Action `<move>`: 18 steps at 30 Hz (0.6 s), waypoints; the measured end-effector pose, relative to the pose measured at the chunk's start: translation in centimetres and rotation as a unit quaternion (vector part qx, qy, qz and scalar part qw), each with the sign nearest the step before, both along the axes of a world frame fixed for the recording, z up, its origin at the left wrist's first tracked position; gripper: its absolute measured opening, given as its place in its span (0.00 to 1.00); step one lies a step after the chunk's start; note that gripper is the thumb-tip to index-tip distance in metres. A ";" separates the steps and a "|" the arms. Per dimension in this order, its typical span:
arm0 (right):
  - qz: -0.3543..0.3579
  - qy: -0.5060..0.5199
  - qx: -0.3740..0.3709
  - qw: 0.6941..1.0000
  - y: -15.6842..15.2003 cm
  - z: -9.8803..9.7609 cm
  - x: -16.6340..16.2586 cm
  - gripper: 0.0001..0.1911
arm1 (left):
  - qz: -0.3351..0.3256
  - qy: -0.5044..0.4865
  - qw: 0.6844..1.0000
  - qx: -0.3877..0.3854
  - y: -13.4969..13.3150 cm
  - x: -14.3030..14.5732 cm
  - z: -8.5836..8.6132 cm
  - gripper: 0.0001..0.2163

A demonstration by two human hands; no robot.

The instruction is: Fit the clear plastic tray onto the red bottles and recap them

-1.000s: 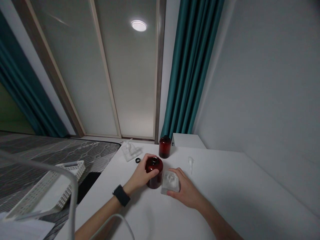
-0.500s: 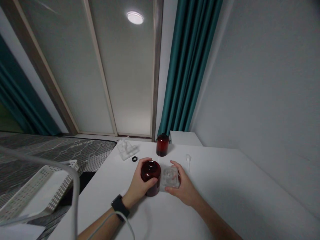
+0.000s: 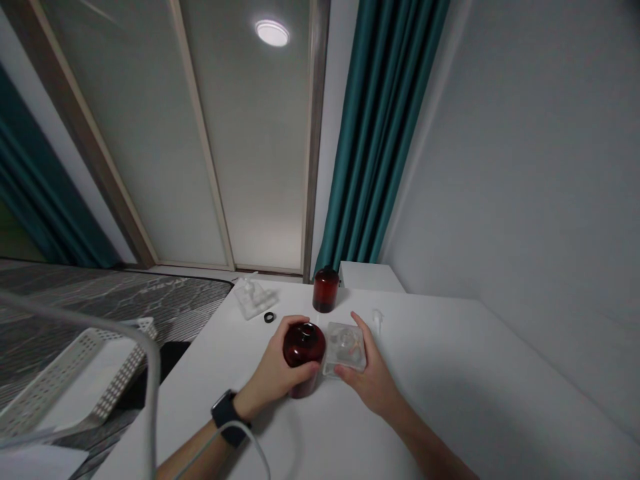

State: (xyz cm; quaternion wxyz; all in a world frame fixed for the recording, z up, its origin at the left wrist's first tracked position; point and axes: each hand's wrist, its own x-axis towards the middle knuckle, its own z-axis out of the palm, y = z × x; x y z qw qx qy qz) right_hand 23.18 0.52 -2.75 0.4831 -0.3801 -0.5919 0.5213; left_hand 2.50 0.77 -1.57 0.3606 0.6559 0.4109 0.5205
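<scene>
My left hand (image 3: 280,367) wraps round a dark red-brown bottle (image 3: 304,345) with an open neck, over the near middle of the white table. Just right of it, my right hand (image 3: 367,373) grips a clear square container (image 3: 345,347) between thumb and fingers; small parts inside it are hard to make out. A second red-brown bottle (image 3: 325,291) stands upright farther back. Left of that lie a black ring (image 3: 269,317) and another clear piece with a white pump head (image 3: 253,297). A small white pump part (image 3: 377,320) lies beyond my right hand.
The white table (image 3: 450,373) meets a grey wall (image 3: 540,167) on the right. A white perforated basket (image 3: 80,380) sits low on the left. A pale cable (image 3: 150,400) hangs across the near left. A white box (image 3: 373,277) stands behind the table, below a teal curtain (image 3: 385,133).
The clear container in my right hand has shifted a little to the right and tilted up. The bottle in my left hand leans slightly and has moved a little nearer.
</scene>
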 end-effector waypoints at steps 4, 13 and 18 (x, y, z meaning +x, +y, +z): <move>-0.022 -0.037 0.014 0.999 0.2 -0.5 0.2 0.49 | 0.010 0.024 1.000 0.009 -0.1 -0.2 0.1 0.27; -0.029 -0.075 0.031 0.996 0.2 -0.6 0.7 0.48 | 0.002 0.238 0.964 0.118 0.1 -2.2 0.9 0.38; -0.048 -0.116 0.040 0.991 0.2 -0.7 0.9 0.49 | 0.010 0.223 0.972 0.075 0.0 -2.1 1.1 0.32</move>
